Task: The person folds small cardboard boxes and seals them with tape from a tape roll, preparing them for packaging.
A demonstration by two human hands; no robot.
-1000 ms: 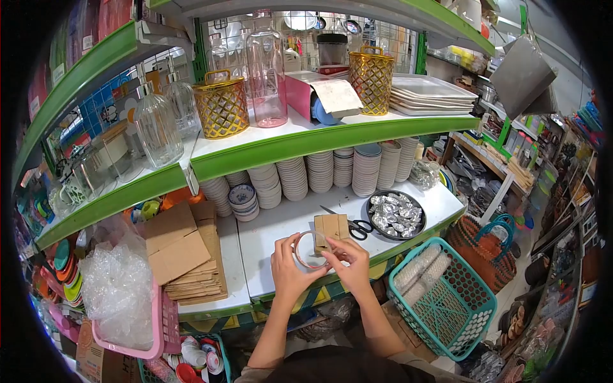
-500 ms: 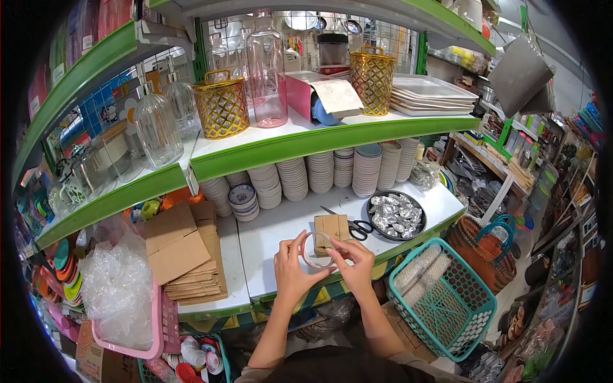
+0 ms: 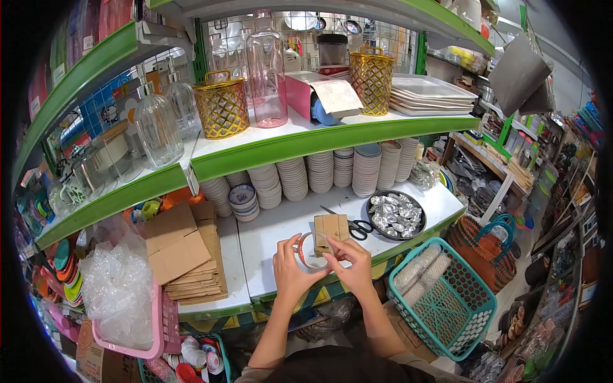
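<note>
My left hand point(image 3: 294, 269) is wrapped round the left side of a roll of tape point(image 3: 302, 251), a thin ring with a reddish inside. On the ring's right edge, the fingers and thumb of my right hand point(image 3: 352, 263) are pinched together. The roll is held upright above the front of the white shelf. Just behind it lies a small folded piece of brown cardboard point(image 3: 331, 225), partly covered by the ring and fingers. Black-handled scissors point(image 3: 361, 230) lie against the cardboard's right side, their blades partly hidden beneath it.
A dark round tray point(image 3: 424, 220) holds silver-wrapped pieces. Cardboard sheets point(image 3: 185, 252) are stacked at left beside bubble wrap point(image 3: 115, 287) in a pink basket point(image 3: 167, 322). Stacked cups point(image 3: 294, 179) line the back. A teal basket point(image 3: 488, 306) with wrapped rolls stands at lower right.
My right hand has shifted slightly left and its fingers have drawn closer together at the roll's edge. The roll has turned slightly in my hands.
</note>
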